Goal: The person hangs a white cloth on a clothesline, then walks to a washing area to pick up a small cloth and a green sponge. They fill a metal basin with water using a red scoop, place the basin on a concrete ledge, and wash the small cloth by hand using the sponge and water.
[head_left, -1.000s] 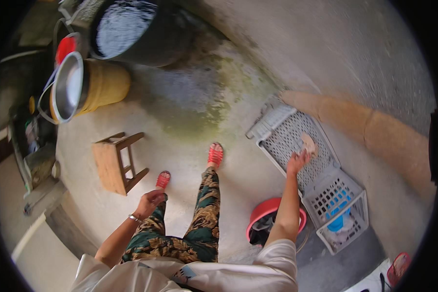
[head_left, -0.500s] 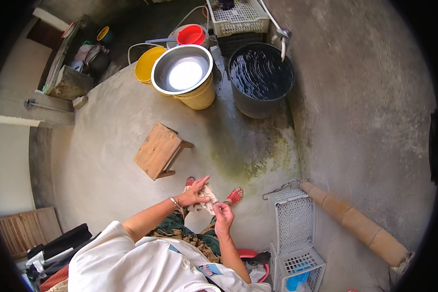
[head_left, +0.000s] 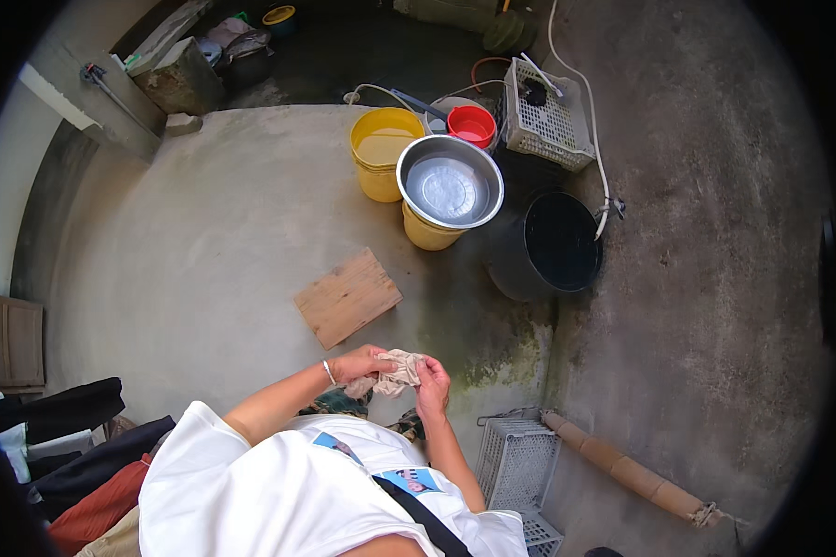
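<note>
Crumpled beige cloth point(head_left: 398, 373) is hanging between both hands, just below the middle of the frame and above the patterned trousers point(head_left: 340, 402); its long axis is running roughly left to right, slanting up toward the right; folds are bunching, so which end is leading cannot be told; left hand point(head_left: 356, 365) is reaching in from the lower left, forearm slanting up to the right, thumb lying toward the right, a bracelet point(head_left: 329, 373) circling the wrist; its fingers are clamping on the cloth's left part; right hand point(head_left: 433, 385) is coming up from the lower edge, forearm leaning up and left; its fingers are pinching the cloth's right edge; wooden stool point(head_left: 348, 297) is standing just above the left hand in the frame, its lower edge lying nearest; concrete floor point(head_left: 195, 251) is stretching wide across the left; grey crate point(head_left: 515, 459) and brown roll point(head_left: 622, 464) are bounding the lower right, beside the wall point(head_left: 706, 306); steel basin point(head_left: 482, 174) is resting on a yellow bucket point(head_left: 430, 234), above center and well apart.
</note>
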`<state>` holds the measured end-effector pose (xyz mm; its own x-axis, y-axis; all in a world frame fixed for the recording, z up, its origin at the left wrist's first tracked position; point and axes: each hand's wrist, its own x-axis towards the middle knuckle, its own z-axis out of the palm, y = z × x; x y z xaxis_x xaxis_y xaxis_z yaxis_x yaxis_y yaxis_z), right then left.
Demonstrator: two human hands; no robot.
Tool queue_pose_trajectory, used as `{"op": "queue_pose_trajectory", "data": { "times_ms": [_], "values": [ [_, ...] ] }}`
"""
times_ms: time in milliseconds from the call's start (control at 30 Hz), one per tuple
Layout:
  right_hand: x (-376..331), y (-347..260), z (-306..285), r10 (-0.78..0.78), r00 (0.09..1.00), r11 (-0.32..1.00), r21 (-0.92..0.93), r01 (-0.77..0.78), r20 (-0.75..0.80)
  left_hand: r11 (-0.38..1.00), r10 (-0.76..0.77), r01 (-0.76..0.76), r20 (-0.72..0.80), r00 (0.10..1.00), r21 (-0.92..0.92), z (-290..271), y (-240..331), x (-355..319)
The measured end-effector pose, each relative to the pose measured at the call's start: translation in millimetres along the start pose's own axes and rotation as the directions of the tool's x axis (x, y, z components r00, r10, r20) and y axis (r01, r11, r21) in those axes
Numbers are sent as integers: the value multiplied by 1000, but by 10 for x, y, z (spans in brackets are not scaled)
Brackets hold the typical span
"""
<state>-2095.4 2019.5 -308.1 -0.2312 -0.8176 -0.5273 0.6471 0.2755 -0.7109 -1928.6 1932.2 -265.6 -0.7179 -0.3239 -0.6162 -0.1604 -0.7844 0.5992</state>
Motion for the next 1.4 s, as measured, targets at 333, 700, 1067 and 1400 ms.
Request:
{"op": "queue_pose_trajectory", "data": {
  "times_ms": [333, 700, 1067, 1400],
  "values": [
    [566, -409, 1154, 95, 989, 942, -331, -53, 114, 927, 161, -208, -169, 972, -313, -603, 512, -175],
    [2193, -994, 1190, 112, 954, 819, -569, 70, 279, 766, 254, -470, -464, 849, -439, -923, 1313, 794],
    [3068, -1974, 1280, 431, 809, 841, -504, -199, 399, 788, 233, -483, -542, 807, -381, -824, 2313, 1808],
    [3495, -2232, 1832, 419, 862, 888, -326, -324, 285, 700, 262, -584, -613, 746, -411, -1005, 2855, 1767]
  ]
}}
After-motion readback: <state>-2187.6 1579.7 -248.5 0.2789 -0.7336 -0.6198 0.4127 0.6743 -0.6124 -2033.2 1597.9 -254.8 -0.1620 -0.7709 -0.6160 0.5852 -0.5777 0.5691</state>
